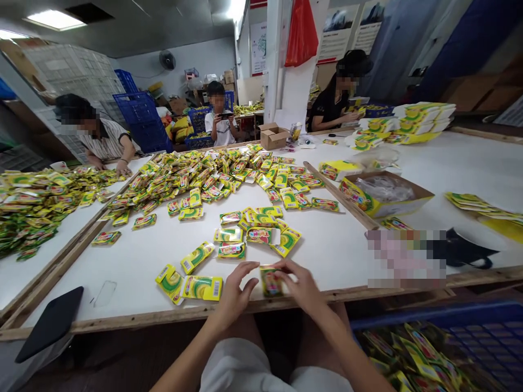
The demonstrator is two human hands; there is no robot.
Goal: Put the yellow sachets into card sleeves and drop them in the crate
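Note:
At the near edge of the table, a small yellow-and-green box with a dark, red-lettered face stands between my hands. My right hand pinches it at its right side and top with thumb and fingers. To its left, my left hand is curved, thumb and fingers apart, with the fingertips close to the box's left edge. Beside my left hand lies a yellow box with a green swirl. Just beyond my hands is a loose cluster of such boxes, including one with a white end flap.
A large heap of boxes covers the far side. Wooden strips divide the white table. At right are an open carton and stacked flat boxes; below, a blue crate. A black phone-like slab overhangs the left edge. Several people sit around.

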